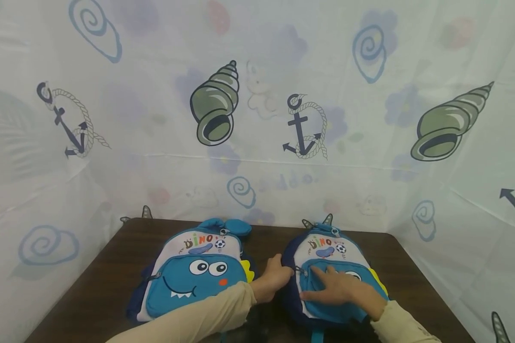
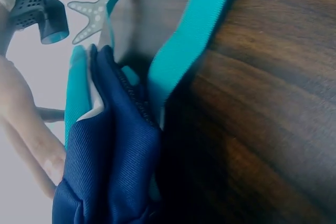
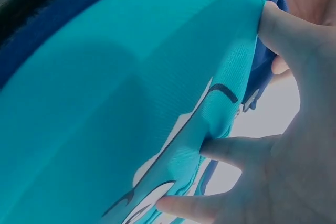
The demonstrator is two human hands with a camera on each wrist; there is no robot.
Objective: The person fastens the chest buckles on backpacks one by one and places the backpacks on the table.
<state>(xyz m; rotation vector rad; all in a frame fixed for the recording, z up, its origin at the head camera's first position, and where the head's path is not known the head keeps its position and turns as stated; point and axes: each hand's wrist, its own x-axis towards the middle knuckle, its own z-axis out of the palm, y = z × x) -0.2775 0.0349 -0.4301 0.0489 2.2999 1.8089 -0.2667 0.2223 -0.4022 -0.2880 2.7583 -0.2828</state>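
Note:
Two matching dinosaur backpacks lie on the table. My left hand point(image 1: 270, 281) grips the navy left side of the right backpack point(image 1: 319, 245), its fingertips beside the zipper pull point(image 1: 301, 270). That navy side point(image 2: 113, 150) fills the lower left of the left wrist view, where the left hand itself is out of sight. Spread fingers of my right hand point(image 1: 341, 288) press on the teal front pocket point(image 3: 152, 72), partly covering the printed face. From the right wrist, thumb and fingertips show along the pocket's edge, with part of the left hand behind the bag.
The left backpack point(image 1: 197, 271), with a smiling face and yellow spikes, lies beside the left forearm. A teal strap point(image 2: 184, 40) trails over the dark wooden table point(image 1: 103, 286). Behind stands a white curtain point(image 1: 257, 171) printed with shells and anchors.

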